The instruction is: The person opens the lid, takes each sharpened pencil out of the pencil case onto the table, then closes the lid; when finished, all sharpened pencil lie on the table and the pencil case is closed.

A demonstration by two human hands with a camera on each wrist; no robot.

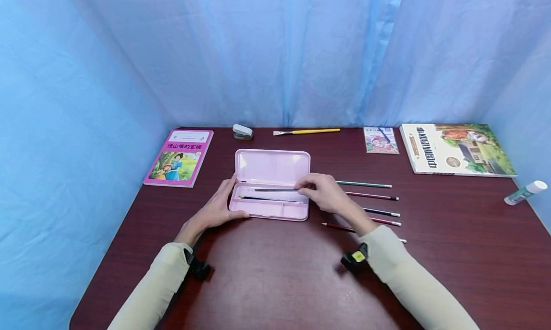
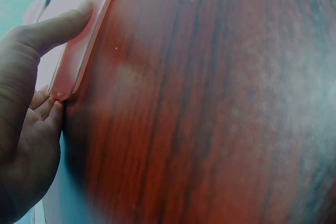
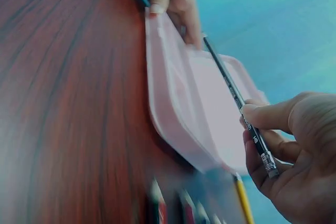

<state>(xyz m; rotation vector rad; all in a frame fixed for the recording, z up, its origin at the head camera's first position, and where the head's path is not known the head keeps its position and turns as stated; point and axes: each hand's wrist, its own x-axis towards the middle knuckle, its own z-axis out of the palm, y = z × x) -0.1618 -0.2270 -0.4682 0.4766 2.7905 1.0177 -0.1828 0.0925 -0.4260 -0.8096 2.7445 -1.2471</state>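
Observation:
A pink pencil case (image 1: 261, 208) lies with its lid raised in the middle of the table. My left hand (image 1: 217, 207) holds its left end, thumb along the front edge and fingers round the side. Over the case, my right hand (image 1: 324, 191) pinches a black HB pencil (image 3: 231, 83) near its eraser end between thumb and fingers. The held pencil's tip points left. Another dark pencil (image 1: 267, 199) rests inside the case, below the held one. To the right, partly hidden by the right forearm, several pencils (image 1: 374, 196) lie on the table in a loose row.
Along the back are a pink book (image 1: 176, 158), a white stapler (image 1: 243, 131), a yellow paintbrush (image 1: 316, 131), a small picture packet (image 1: 381, 141) and a larger book (image 1: 458, 149). A glue stick (image 1: 525, 192) lies at the far right. Blue curtains (image 1: 275, 57) surround the table.

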